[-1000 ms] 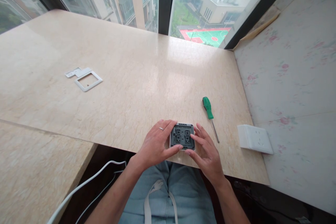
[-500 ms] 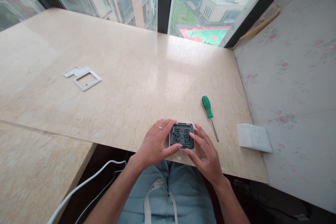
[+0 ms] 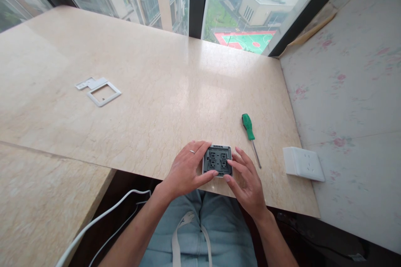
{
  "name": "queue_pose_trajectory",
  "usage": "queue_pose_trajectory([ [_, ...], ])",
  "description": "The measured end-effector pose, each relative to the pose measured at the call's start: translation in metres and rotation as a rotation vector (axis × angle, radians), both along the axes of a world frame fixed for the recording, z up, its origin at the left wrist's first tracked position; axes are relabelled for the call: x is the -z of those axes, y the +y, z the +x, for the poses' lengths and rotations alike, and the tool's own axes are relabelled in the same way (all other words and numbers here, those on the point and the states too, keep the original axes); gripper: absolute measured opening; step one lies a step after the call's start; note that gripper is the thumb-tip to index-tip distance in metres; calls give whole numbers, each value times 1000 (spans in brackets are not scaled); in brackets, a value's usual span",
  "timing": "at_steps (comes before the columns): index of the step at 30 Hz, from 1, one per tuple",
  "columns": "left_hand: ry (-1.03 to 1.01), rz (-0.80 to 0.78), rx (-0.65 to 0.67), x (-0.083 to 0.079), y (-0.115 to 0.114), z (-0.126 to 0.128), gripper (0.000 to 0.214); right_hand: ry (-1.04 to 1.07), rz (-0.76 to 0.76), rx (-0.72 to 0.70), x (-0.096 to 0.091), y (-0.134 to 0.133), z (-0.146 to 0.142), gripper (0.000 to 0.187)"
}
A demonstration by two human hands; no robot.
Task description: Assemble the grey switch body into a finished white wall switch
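A square wall switch (image 3: 218,166), its dark grey mechanism bare inside a white rim, lies at the front edge of the counter. My left hand (image 3: 188,167), with a ring on one finger, grips it from the left, thumb along the near edge and fingers at the far left corner. On the other side my right hand (image 3: 247,181) has its fingers apart, with a fingertip touching the right rocker mechanism and the thumb by the near right corner. Just beyond that hand lies a screwdriver (image 3: 248,127) with a green handle, its shaft pointing toward me.
Farther left on the marble-look counter (image 3: 150,91) lie a white square frame (image 3: 111,99) and white cover pieces (image 3: 98,83). A white socket box (image 3: 303,164) stands against the flowered wall at right. White cables (image 3: 109,206) hang in the gap at lower left. Windows border the back.
My right hand has drawn slightly rightward, its thumb easing away from the switch's near edge. My left hand keeps its hold, and the view has shifted a little.
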State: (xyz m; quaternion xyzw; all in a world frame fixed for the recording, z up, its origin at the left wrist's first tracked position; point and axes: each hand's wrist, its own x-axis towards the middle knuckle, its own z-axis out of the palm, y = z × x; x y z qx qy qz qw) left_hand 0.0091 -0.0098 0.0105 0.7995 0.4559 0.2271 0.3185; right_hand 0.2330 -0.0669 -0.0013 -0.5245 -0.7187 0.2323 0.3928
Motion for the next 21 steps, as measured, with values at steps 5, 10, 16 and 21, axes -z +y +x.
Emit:
queue_pose_trajectory([
  [5, 6, 16, 9, 1, 0, 0, 68, 14, 17, 7, 4, 1, 0, 39],
  [10, 21, 18, 8, 3, -1, 0, 69, 33, 27, 4, 6, 0, 1, 39],
  [16, 7, 12, 4, 3, -1, 0, 67, 146, -19, 16, 6, 0, 4, 34],
  [21, -4, 11, 6, 1, 0, 1, 66, 305, -114, 67, 12, -2, 5, 33],
])
